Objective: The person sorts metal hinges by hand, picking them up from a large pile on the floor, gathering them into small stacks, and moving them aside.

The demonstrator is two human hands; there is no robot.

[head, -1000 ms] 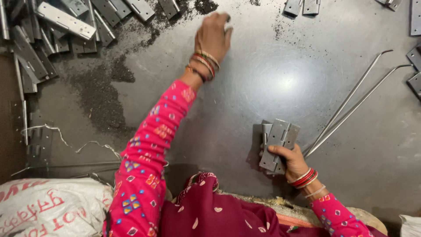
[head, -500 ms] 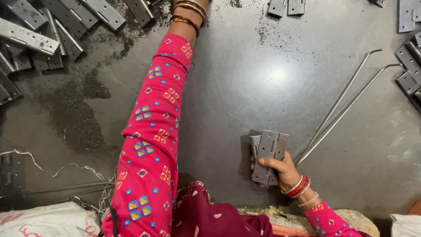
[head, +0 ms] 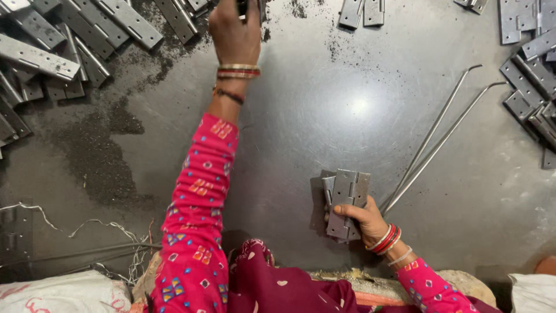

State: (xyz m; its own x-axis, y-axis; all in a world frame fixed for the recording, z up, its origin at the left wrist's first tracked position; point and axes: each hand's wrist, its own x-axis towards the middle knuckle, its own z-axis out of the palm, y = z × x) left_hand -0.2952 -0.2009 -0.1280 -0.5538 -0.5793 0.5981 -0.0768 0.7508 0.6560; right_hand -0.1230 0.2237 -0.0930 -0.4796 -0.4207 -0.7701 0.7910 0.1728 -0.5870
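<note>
Hinge stack [head: 343, 200] sits at about 5 o'clock on the plate [head: 324, 110], clamped in my right hand [head: 365, 223]. Thumb lies across the front of the lower leaves, fingers wrapped behind; the stack stands upright, leaves fanned a little at the top. Right wrist bent back, bangles at the cuff, forearm coming in from 5 o'clock.

Left arm is stretched full length toward 12 o'clock, sleeve running up from my lap. Left hand [head: 234, 32] is at the top edge, knuckles up, fingers curled down on something dark and small; what it is I cannot tell, and the fingertips are partly cut off by the frame.

Two rods [head: 431, 136] with hooked ends lie just beside the stack, slanting up toward 2 o'clock. Loose hinges [head: 69, 40] are heaped at 10 to 11 o'clock, touching and overlapping. More hinges [head: 530, 69] pile at 2 o'clock. One pair [head: 362, 11] lies at 12 to 1 o'clock. Wire [head: 87, 229] trails at 8 o'clock. Dark grit is scattered near the left heap.
</note>
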